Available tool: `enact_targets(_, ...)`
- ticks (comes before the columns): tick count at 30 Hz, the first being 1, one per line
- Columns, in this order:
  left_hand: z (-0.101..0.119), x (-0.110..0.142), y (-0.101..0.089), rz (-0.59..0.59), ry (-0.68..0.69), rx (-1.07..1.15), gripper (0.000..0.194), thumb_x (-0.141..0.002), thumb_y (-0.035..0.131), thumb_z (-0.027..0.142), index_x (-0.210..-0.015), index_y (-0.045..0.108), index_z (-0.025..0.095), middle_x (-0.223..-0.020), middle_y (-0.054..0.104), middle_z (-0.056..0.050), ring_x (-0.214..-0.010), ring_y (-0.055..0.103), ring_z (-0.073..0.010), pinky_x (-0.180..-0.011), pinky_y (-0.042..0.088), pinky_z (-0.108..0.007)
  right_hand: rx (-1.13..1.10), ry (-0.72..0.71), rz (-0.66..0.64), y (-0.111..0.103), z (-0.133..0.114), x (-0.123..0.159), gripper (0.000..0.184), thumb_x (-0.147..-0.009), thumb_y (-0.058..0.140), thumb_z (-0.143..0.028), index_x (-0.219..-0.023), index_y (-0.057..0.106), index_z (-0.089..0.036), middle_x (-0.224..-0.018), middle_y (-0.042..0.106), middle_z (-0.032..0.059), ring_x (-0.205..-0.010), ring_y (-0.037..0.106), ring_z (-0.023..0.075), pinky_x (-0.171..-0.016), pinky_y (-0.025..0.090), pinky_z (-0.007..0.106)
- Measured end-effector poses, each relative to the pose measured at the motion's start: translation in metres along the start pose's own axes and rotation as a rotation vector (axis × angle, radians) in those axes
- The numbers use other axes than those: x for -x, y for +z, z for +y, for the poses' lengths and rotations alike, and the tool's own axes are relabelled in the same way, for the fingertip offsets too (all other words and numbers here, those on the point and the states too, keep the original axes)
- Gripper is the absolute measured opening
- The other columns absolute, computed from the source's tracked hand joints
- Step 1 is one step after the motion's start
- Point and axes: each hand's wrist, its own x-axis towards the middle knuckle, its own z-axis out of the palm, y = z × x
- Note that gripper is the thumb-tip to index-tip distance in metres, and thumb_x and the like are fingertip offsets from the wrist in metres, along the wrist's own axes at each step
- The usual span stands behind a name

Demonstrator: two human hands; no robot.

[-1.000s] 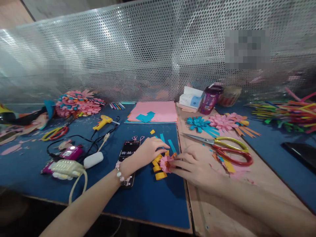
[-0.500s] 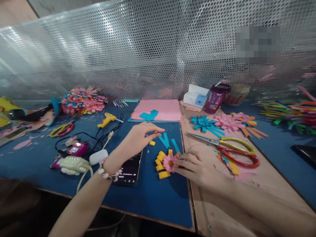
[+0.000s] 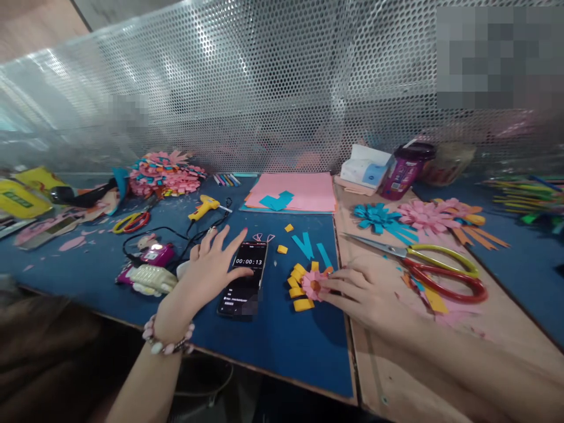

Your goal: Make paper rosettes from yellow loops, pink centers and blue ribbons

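Observation:
My left hand (image 3: pixel 209 270), a beaded bracelet on its wrist, hovers with fingers spread at the left edge of a phone (image 3: pixel 247 282) that displays a timer. Nothing is in it. A paper flower (image 3: pixel 312 286) with a pink centre and yellow looped petals lies on the blue table. Its right side is held by the fingertips of my right hand (image 3: pixel 359 291), which partly hide it. Two small yellow paper pieces (image 3: pixel 282 249) and several blue paper strips (image 3: pixel 304 245) lie just beyond the flower.
Large scissors (image 3: pixel 434 267) lie on the wooden board at right, near blue (image 3: pixel 376 217) and pink paper flowers (image 3: pixel 427 216). Behind are pink paper sheets (image 3: pixel 299 188) and a purple cup (image 3: pixel 403 170). A yellow glue gun (image 3: pixel 205 207), its cable and a purple device (image 3: pixel 158 254) are at left.
My left hand has left the flower, moving left past the phone, and its fingers have spread. My right hand has stayed on the flower. The whole view has shifted, moving things rightward.

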Motion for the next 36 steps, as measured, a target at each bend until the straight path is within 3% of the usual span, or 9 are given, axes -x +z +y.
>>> enact_targets(6,-0.002,0.004,0.004,0.003,-0.045,-0.076,0.078,-0.083,0.049,0.062,-0.148,0.017,0.032,-0.155,0.018,-0.012,-0.139,0.016,-0.0402,-0.101,0.028,-0.059,0.014,-0.018,-0.019,-0.002,0.001,0.000,0.035,-0.098,0.034,-0.015,-0.124,0.056,-0.020,-0.118,0.064,0.0053,-0.113,0.048,0.0215,-0.094,0.038,0.043)
enact_targets(11,0.002,0.028,0.001,0.036,-0.022,-0.002,0.093,-0.080,0.049,0.066,-0.149,0.003,0.026,-0.156,0.012,-0.014,-0.132,0.033,-0.0398,-0.100,0.032,-0.052,0.025,-0.016,-0.033,-0.003,0.001,0.000,0.035,-0.098,0.034,-0.016,-0.124,0.056,-0.021,-0.117,0.064,0.0059,-0.113,0.049,0.0219,-0.094,0.038,0.044)
enact_targets(14,0.016,0.048,0.010,0.011,0.035,0.010,0.102,-0.073,0.054,0.070,-0.150,0.003,0.025,-0.155,0.012,-0.014,-0.124,0.044,-0.0386,-0.096,0.038,-0.049,0.039,-0.022,-0.020,-0.005,0.001,-0.001,0.034,-0.097,0.034,-0.014,-0.121,0.058,-0.020,-0.118,0.064,0.0053,-0.112,0.050,0.0211,-0.094,0.038,0.043)
enact_targets(20,0.035,0.069,0.029,0.149,-0.074,-0.025,0.093,-0.076,0.058,0.061,-0.149,0.017,0.021,-0.154,0.016,-0.016,-0.111,0.056,-0.0368,-0.086,0.045,-0.044,0.057,-0.031,-0.013,-0.005,0.001,-0.002,0.033,-0.097,0.036,-0.015,-0.120,0.058,-0.021,-0.116,0.064,0.0055,-0.112,0.050,0.0200,-0.096,0.037,0.043)
enact_targets(25,0.041,0.065,0.029,0.274,-0.265,0.072,0.095,-0.076,0.059,0.054,-0.150,0.010,0.021,-0.153,0.016,-0.019,-0.098,0.063,-0.0333,-0.082,0.046,-0.045,0.012,-0.001,0.039,0.002,-0.001,0.001,0.031,-0.097,0.035,-0.016,-0.115,0.060,-0.020,-0.114,0.065,0.0051,-0.113,0.049,0.0207,-0.098,0.036,0.045)
enact_targets(29,0.042,0.061,0.023,0.254,-0.386,0.186,0.099,-0.074,0.062,0.047,-0.150,0.002,0.024,-0.154,0.013,-0.020,-0.100,0.062,-0.0331,-0.086,0.045,-0.049,0.012,-0.006,0.034,0.004,-0.001,0.002,0.031,-0.097,0.036,-0.016,-0.116,0.060,-0.021,-0.113,0.066,0.0043,-0.112,0.050,0.0201,-0.099,0.036,0.045)
enact_targets(36,0.041,0.074,0.021,0.253,-0.478,0.288,0.105,-0.073,0.064,0.043,-0.149,-0.006,0.025,-0.152,0.016,-0.020,-0.127,0.040,-0.0419,-0.089,0.042,-0.057,0.034,-0.019,0.041,-0.003,-0.002,-0.002,0.031,-0.096,0.039,-0.014,-0.118,0.059,-0.020,-0.109,0.067,0.0045,-0.108,0.052,0.0201,-0.097,0.040,0.045)
